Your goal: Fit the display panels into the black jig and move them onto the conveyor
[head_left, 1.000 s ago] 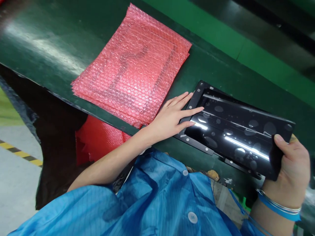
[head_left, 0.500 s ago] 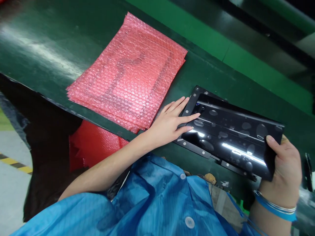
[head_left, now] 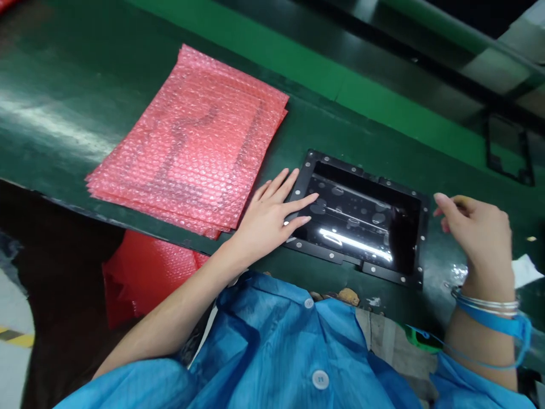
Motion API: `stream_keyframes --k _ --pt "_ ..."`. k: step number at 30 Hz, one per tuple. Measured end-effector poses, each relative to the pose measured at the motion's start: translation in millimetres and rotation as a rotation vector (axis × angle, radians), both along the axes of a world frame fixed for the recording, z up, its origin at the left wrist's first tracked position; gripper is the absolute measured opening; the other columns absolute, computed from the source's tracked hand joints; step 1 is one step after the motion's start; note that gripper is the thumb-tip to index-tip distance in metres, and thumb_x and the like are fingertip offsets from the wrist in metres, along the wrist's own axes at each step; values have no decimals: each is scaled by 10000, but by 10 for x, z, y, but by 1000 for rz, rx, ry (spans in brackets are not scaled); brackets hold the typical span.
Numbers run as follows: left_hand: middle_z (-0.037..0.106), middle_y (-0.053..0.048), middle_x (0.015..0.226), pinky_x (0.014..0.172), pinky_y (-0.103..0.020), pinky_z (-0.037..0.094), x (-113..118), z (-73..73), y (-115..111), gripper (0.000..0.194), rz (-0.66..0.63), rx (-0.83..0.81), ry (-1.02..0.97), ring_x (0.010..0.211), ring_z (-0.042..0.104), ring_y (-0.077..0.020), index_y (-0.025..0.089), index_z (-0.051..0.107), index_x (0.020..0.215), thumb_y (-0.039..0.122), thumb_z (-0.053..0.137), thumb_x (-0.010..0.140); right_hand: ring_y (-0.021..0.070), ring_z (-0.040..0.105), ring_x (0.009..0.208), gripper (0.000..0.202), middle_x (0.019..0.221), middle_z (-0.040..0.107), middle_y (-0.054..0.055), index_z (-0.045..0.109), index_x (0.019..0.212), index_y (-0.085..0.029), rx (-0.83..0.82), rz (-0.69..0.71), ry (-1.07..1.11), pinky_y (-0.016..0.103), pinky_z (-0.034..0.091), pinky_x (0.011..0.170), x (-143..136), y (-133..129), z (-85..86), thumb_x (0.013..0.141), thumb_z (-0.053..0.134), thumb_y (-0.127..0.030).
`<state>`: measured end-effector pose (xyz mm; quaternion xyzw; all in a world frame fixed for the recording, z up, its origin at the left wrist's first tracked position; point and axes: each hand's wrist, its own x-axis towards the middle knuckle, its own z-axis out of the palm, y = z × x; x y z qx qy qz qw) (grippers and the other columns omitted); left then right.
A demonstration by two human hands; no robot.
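Note:
A black frame (head_left: 336,257) with small round studs lies on the green table, and a glossy dark film or panel (head_left: 361,218) with bubble-like marks rests inside it. My left hand (head_left: 272,216) lies with fingers spread over the frame's left edge, two fingertips reaching onto the glossy surface. To the right of the frame, my right hand (head_left: 477,227) is held apart from it, fingers curled together; whether anything is between them is too small to tell.
Pink bubble-wrap bags (head_left: 191,142) are stacked left of the frame, with red ones (head_left: 157,272) below the table edge. Another black frame (head_left: 508,150) lies at the back right. A white scrap (head_left: 525,271) is beside my right wrist.
My right hand has let go of the glossy film's right end and moved off it. The film, lifted and curved before, now lies down within the frame. My view has shifted rightward.

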<state>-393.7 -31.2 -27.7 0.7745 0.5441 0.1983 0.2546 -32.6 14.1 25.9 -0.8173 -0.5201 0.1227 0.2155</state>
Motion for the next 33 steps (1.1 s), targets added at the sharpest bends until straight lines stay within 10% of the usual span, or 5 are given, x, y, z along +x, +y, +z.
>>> stream_keyframes --k 4,11,21,28,33 --pt "239 -97 1674 1213 -621 218 370 41 -70 438 -42 182 42 1559 176 -367 259 617 1396 308 606 960 143 467 543 401 502 540 -22 581 653 -213 -72 87 110 298 339 613 81 141 -144 761 676 -588" --pt "405 -88 1609 1239 -481 251 1525 33 -214 602 -638 296 181 1519 314 -306 168 517 1481 491 577 977 128 452 550 469 535 506 -54 487 632 -227 -158 138 76 276 325 587 81 349 -290 637 831 -547" --pt "508 -100 1541 1175 -456 345 1620 177 -80 473 -706 277 260 1445 434 -297 174 633 1370 458 551 1001 154 456 617 443 621 534 -25 433 642 -241 -121 129 -62 293 312 626 16 342 -337 716 800 -479" --pt "640 -222 1325 1072 -564 395 1369 220 583 459 -185 355 309 1258 549 -394 81 624 1345 331 561 965 155 501 623 261 600 541 -27 482 661 -235 95 42 151 293 361 662 56 279 -450 853 590 -376" --pt "682 -180 1111 1054 -562 374 1343 146 838 374 -131 393 277 1144 567 -393 105 661 1211 340 598 927 165 537 639 135 611 568 -30 580 762 -228 161 11 202 304 394 696 32 259 -473 827 599 -344"
